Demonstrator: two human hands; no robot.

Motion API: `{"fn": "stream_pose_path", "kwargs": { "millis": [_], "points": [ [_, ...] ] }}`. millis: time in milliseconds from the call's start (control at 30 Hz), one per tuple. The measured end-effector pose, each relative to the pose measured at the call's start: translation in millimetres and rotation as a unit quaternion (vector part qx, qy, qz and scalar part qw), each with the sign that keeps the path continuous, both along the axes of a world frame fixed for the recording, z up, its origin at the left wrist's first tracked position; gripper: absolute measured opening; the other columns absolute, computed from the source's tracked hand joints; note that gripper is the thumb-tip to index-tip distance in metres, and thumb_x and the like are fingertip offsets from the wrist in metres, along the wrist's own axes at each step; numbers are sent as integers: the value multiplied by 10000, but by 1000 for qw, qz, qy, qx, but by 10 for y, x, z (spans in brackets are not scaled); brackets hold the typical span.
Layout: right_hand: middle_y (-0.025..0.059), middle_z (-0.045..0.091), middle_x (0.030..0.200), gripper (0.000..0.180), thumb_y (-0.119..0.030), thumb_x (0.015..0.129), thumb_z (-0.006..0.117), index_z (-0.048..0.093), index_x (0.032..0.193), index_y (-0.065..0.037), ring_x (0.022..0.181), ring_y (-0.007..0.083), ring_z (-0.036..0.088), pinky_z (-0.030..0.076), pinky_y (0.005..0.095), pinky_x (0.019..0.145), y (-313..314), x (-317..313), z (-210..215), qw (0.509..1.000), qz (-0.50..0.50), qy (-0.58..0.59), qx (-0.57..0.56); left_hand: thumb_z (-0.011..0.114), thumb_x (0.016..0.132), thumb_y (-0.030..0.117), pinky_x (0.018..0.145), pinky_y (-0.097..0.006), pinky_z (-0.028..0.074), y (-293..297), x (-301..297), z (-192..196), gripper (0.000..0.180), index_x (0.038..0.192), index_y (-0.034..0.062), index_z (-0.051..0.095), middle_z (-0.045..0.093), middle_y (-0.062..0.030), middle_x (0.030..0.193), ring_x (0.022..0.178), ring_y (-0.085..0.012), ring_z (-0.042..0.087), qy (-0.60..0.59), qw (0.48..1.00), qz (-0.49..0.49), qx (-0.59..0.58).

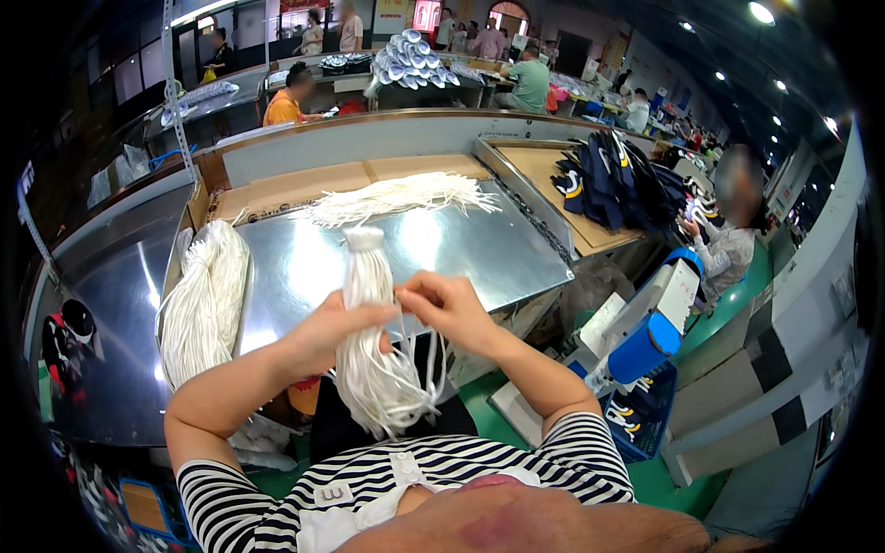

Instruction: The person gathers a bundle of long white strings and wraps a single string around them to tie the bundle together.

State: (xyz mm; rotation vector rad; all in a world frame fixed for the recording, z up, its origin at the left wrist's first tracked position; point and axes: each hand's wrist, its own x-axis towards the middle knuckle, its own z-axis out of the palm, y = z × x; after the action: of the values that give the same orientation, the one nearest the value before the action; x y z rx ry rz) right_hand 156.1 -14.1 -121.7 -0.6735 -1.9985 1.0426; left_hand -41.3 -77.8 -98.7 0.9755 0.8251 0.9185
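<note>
My left hand (343, 324) is closed round a thick bundle of white cords (364, 364), held upright over my lap at the table's near edge. A band gathers the top of the bundle, and loose ends hang below. Close beside it on the right, my right hand (449, 309) pinches at a few loose strands that droop under its fingers. Beyond the bundle, a flat spread of white cords (401, 198) lies on the shiny metal tabletop (470, 253). Another large bundle of white cords (207, 300) rests over the table's left side.
Dark blue pieces with white and yellow trim (613, 184) are heaped on a cardboard-lined tray at the far right. A blue and white machine (650, 323) stands to the right above a blue basket (641, 415). One person (733, 230) works beside it; others sit at benches behind.
</note>
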Motion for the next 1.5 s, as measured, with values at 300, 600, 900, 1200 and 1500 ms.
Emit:
{"fn": "stream_pose_path", "kwargs": {
  "millis": [300,600,900,1200,1500],
  "points": [
    [99,582,654,111,-164,883,619,621,910,-57,531,192,552,416,297,516,-174,510,-159,976,100,-159,113,701,795,101,466,-222,427,-156,-317,-212,338,1087,-1,565,594,-57,707,548,-107,572,99,988,-114,-29],
    [19,611,778,151,-129,941,567,619,973,9,650,69,551,445,218,581,-140,403,-169,966,208,-44,-148,655,828,34,594,-269,497,-71,-312,-388,538,1323,-9,450,626,-136,1066,657,-128,591,64,992,-106,39],
    [26,546,1081,169,-110,914,601,601,1066,-35,824,70,541,471,224,715,28,200,-219,976,185,11,-118,697,829,75,528,-257,441,-37,-233,-455,222,989,17,555,596,-61,722,597,-123,577,132,983,-126,15],
    [32,540,1077,235,-52,922,583,543,1150,-12,985,102,535,429,259,884,97,201,-388,942,254,67,-209,682,832,89,612,-276,495,112,-240,-622,442,1224,-8,502,625,-92,854,684,-140,611,36,996,-77,7],
    [-5,586,944,200,-137,930,589,582,1097,-29,741,52,487,405,208,637,133,209,-397,903,260,30,-340,672,826,76,522,-230,419,140,-117,-625,226,1020,34,564,571,-35,745,566,-96,528,55,990,-122,-53]
  ]
}}
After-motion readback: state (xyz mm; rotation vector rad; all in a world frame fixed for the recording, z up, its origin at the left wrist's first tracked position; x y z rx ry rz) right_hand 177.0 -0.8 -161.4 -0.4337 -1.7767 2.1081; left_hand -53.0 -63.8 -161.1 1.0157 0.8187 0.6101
